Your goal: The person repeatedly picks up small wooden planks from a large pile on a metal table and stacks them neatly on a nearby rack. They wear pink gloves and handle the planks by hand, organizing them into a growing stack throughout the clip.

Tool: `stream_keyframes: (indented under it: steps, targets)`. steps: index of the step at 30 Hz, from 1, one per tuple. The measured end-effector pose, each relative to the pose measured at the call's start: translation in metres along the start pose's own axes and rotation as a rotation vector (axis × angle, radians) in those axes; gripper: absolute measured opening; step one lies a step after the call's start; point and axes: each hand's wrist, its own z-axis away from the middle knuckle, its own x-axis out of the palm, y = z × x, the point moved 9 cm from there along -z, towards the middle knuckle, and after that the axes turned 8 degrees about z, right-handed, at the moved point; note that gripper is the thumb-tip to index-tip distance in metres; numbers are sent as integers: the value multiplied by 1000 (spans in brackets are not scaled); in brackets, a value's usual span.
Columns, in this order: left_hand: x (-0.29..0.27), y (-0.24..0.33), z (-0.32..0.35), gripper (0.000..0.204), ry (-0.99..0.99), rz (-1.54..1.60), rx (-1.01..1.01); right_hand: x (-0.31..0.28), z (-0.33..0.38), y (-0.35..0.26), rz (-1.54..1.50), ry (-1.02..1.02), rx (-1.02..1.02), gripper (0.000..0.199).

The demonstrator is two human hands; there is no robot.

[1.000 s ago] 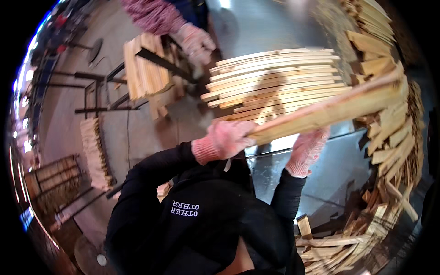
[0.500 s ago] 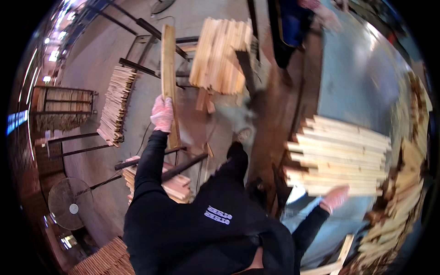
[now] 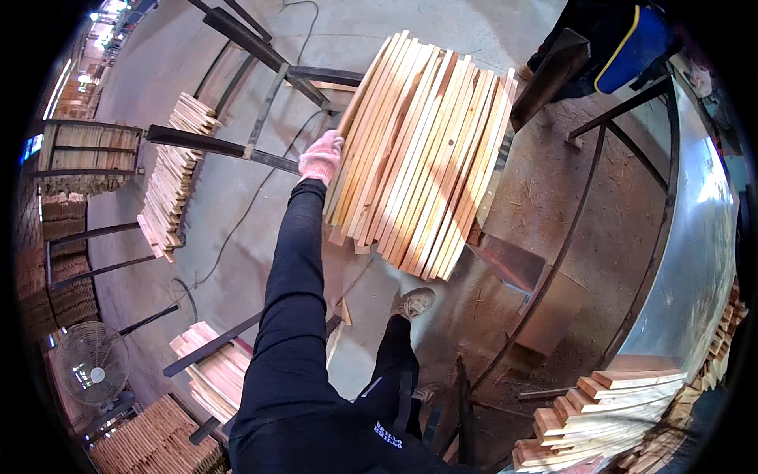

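Our metal worktop lies well to the right of our left hand. Immediately right of that hand is the large stack of wooden slats. A smaller slat pile sits lower right, on the worktop. Our gloved left hand grips the stack's leftmost slat; our right hand is hidden, its hold impossible to tell.

A stack of boards lies ahead, the left hand at its left edge, a row of boards and a fan farther left, and rightward a table bearing more boards.
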Motion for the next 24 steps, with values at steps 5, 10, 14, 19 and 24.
stream_keyframes:
  steps: [5, 10, 14, 19, 24]
  targets:
    - [50, 35, 3, 39, 149, -283, 707, 20, 5, 51, -1049, -58, 24, 59]
    - [8, 151, 63, 39, 0, 12, 498, -12, 63, 88, -1333, -205, 301, 59]
    - [-95, 355, 263, 40, 55, 333, 864, 53, 147, 121, -1080, 33, 462, 60]
    - [-7, 438, 497, 36, -799, 749, 638, 278, 373, 115, -1070, -472, 901, 89]
    - [59, 521, 804, 27, -1514, 937, 262, 372, 483, 14, -1248, -592, 611, 98]
